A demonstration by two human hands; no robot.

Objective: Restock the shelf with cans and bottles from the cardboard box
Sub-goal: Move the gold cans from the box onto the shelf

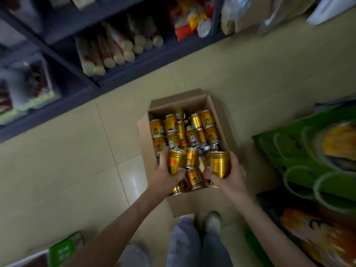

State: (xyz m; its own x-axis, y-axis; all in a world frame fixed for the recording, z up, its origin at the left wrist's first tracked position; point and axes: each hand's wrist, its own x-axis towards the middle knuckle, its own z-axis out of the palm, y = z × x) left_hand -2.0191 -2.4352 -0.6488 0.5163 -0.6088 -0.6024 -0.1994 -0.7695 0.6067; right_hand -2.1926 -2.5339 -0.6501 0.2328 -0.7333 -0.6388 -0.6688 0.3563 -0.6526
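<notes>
A dark metal shelf unit [81, 74] ran diagonally across the upper left. Cream-ended cylindrical packets [115, 54] lay side by side on one of its levels. A green plastic packet [63, 249] lay on the beige tiled floor [67, 160] at the lower left.

An open brown cardboard box [145, 135] stood on the floor, apart from the shelf unit and just ahead of the person's grey shoe [212, 221]. The box held many small gold metal cans [192, 130], some upright and some tipped, packed against one another.

The left hand [165, 175] was in the near-left part of the box, with fingers and thumb curled round a first gold can [176, 162]. The right hand [232, 177] was in the near-right part, gripping a second gold can [219, 164], with the fingers wrapped over its side. Further cans stood between the two held cans.

A green printed carton [300, 151] lay just beside the box on its right.
</notes>
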